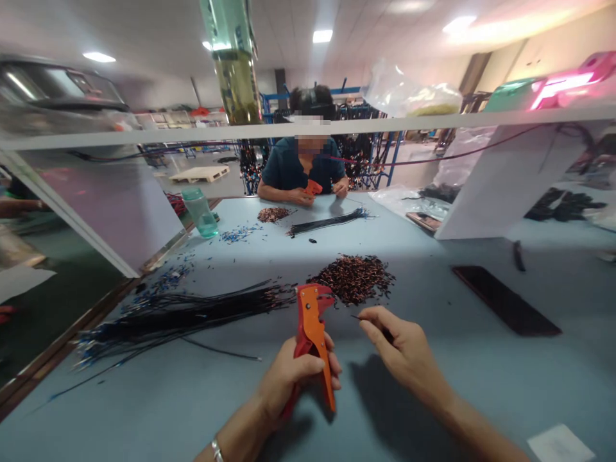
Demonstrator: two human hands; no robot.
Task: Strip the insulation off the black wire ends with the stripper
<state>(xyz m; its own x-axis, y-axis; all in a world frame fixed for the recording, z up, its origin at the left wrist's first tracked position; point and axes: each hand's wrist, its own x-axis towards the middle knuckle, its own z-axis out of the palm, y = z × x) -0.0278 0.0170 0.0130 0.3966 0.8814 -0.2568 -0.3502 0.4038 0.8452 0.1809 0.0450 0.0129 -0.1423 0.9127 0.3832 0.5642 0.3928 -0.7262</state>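
Note:
My left hand (293,378) is wrapped round the handles of an orange and red crimping tool (312,333), held upright with its jaws pointing right. My right hand (394,350) is just to the right of the jaws, fingers pinched on a small dark piece that looks like a short wire or terminal (359,317). A heap of small brown terminals (355,277) lies just beyond both hands. A long bundle of black wires with blue ends (183,314) stretches across the blue table (433,398) to the left.
Across the table a person in a dark shirt (301,168) works with a similar orange tool, a terminal pile (273,213) and a wire bundle (330,222). A green cup (201,212), a dark phone (505,300), white shelf supports and a paper slip (558,444) are around.

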